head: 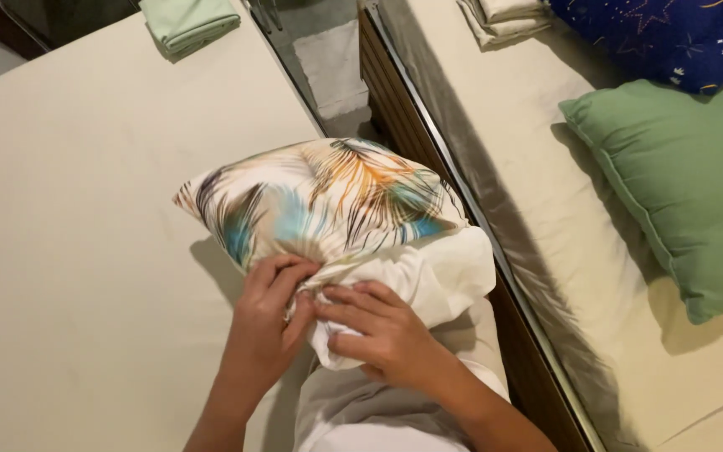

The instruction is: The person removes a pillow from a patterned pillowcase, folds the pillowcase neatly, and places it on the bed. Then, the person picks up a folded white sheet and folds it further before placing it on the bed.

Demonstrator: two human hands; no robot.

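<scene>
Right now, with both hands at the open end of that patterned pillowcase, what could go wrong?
The white pillow bulges out of the patterned pillowcase near the bed edge; it could slide toward the gap between the beds. The left hand and right hand bunch the fabric at one spot, so the case may wrinkle or twist around the pillow.

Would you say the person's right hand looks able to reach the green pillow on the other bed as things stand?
Probably not at once: the right hand grips the white pillow, and the bed frame lies between it and the green pillow.
</scene>
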